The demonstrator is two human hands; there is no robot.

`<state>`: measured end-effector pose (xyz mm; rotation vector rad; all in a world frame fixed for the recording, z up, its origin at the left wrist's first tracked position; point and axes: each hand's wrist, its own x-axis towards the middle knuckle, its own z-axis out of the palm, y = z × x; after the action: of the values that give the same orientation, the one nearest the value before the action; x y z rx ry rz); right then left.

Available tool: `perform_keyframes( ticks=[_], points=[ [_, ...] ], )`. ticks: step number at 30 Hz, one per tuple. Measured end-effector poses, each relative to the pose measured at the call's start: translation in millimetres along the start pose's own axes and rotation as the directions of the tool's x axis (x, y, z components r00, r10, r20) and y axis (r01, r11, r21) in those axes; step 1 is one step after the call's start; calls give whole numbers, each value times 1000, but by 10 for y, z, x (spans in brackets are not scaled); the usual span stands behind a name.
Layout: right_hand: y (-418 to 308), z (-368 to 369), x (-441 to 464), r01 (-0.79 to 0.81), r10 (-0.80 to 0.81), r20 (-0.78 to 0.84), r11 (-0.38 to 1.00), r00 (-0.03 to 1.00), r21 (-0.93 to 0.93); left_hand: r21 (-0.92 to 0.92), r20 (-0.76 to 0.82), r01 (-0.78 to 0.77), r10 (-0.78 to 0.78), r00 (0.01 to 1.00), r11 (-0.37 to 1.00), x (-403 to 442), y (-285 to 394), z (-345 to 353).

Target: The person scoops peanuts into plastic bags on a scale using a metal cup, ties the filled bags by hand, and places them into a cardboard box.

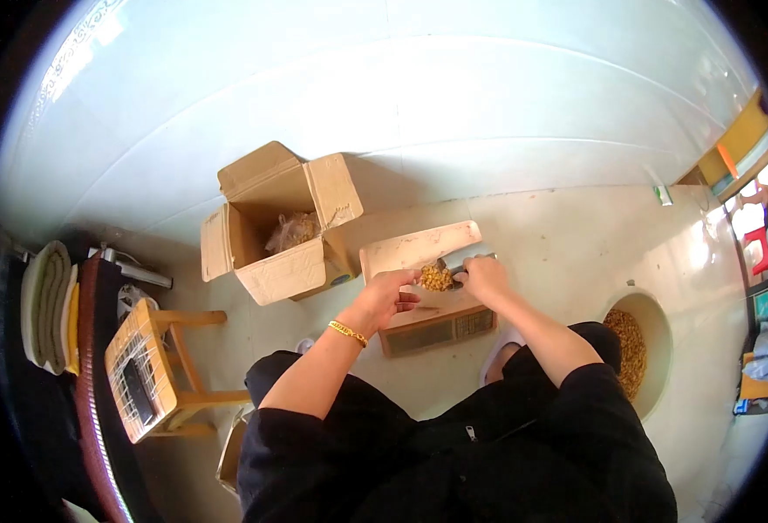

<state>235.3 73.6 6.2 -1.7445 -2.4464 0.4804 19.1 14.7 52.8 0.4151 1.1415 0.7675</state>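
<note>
Above a low cardboard box (440, 331) on the floor, my two hands face each other. Between them is a clump of small golden-brown pieces (437, 277), like kernels or nuts. My left hand (388, 301), with a gold bracelet (348, 333) at its wrist, reaches to the left side of the clump. Its fingers are apart. My right hand (483, 277) is closed at the clump's right side, around a dark, greyish thing whose kind I cannot make out. A flap (423, 250) of the low box stands out on the far side.
An open carton (281, 272) by the wall holds a clear plastic bag (292, 232). To my right stands a pale bucket (658, 366) with many golden-brown pieces (625, 353). A wooden stool (161, 383) on my left carries a dark phone-like object (138, 390). Shelving lines the right edge.
</note>
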Motion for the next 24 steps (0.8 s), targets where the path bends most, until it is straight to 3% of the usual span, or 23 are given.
perform_keyframes(
  ticks=[24],
  points=[
    [-64, -62, -58, 42, -42, -46, 999, 998, 5, 127, -18, -21, 24, 1000, 992, -28, -9, -5]
  ],
)
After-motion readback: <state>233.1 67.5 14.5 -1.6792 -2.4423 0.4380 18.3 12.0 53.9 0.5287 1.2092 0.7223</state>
